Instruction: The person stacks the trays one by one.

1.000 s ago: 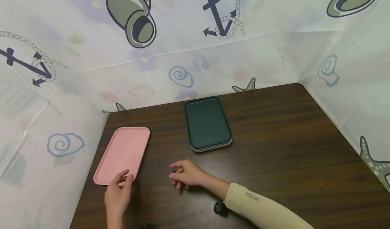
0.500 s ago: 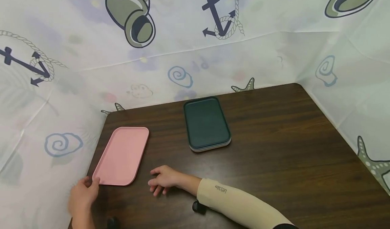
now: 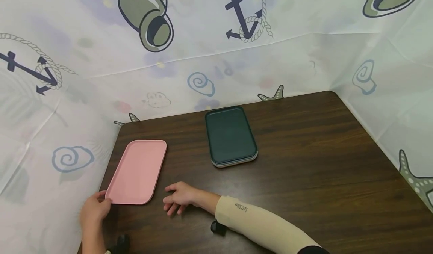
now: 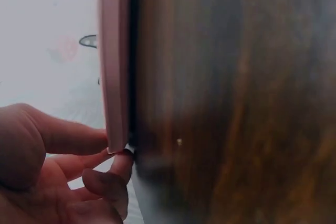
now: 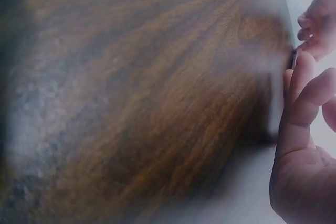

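The pink tray [image 3: 137,173] lies at the left of the dark wooden table. At its near left corner my left hand [image 3: 94,210] pinches the rim. In the left wrist view, the thumb of that hand [image 4: 63,166] is at the top of the pink rim [image 4: 114,66] and a fingertip is beneath it. My right hand [image 3: 180,198] holds nothing; it hovers right of the tray's near end, fingers loosely bent and pointing left. The right wrist view shows this hand [image 5: 302,145] over the table, with the left hand beyond it.
A stack of rectangular trays with a dark green one [image 3: 231,135] on top stands at the table's back middle. A patterned cloth [image 3: 216,70] hangs behind and along both sides of the wooden table [image 3: 321,164]. Black wrist cameras sit under both wrists.
My left hand has moved left from the tray's near edge to its near left corner and taken hold there. The right hand has shifted left, closer to the tray.
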`<state>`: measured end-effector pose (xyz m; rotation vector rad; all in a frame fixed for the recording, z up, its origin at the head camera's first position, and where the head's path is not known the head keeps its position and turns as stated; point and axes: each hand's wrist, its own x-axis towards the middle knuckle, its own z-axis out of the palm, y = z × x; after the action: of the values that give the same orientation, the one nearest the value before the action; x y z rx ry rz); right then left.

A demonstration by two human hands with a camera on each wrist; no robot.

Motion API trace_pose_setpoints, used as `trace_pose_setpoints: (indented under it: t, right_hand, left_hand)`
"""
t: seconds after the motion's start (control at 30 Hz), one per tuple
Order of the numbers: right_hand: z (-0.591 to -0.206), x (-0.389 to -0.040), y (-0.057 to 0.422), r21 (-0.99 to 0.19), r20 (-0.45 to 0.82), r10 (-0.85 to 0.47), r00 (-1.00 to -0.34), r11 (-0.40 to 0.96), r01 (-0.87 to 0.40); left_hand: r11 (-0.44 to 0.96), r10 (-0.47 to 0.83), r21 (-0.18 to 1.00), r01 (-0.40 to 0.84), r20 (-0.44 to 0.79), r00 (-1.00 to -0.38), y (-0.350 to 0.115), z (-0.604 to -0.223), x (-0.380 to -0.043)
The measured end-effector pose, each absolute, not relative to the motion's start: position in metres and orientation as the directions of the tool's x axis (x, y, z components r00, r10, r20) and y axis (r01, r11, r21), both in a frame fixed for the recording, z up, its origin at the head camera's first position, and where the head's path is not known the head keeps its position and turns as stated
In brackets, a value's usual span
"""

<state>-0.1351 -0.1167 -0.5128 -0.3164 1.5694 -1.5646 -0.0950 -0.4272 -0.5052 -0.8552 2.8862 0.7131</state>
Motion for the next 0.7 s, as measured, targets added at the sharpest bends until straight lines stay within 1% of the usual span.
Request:
trace_pose_setpoints:
  t: [0.2,0.37,0.43,0.57,0.7]
  right_hand:
    - [-0.514,-0.135,-0.117,-0.901,-0.385,-0.706,-0.595,0.147,0.408]
    - [-0.515,-0.133,-0.115,-0.898,-0.383,-0.692,-0.613,0.122,0.423]
    - [-0.515,-0.132,-0.115,-0.896,-0.385,-0.672,-0.632,0.110,0.429]
    - [-0.515,-0.130,-0.115,-0.897,-0.387,-0.610,-0.692,0.075,0.435]
    - [-0.514,-0.128,-0.114,-0.918,-0.357,-0.546,-0.758,0.054,0.394]
  left_hand:
    - [0.766,-0.420,0.441,-0.468,-0.208,-0.883,-0.420,-0.503,-0.086]
    - [0.745,-0.408,0.473,-0.471,-0.235,-0.882,-0.405,-0.501,-0.075]
    - [0.728,-0.408,0.490,-0.478,-0.251,-0.878,-0.400,-0.501,-0.071]
    - [0.689,-0.406,0.529,-0.495,-0.285,-0.869,-0.391,-0.503,-0.065]
    - [0.627,-0.417,0.574,-0.526,-0.322,-0.850,-0.384,-0.507,-0.058]
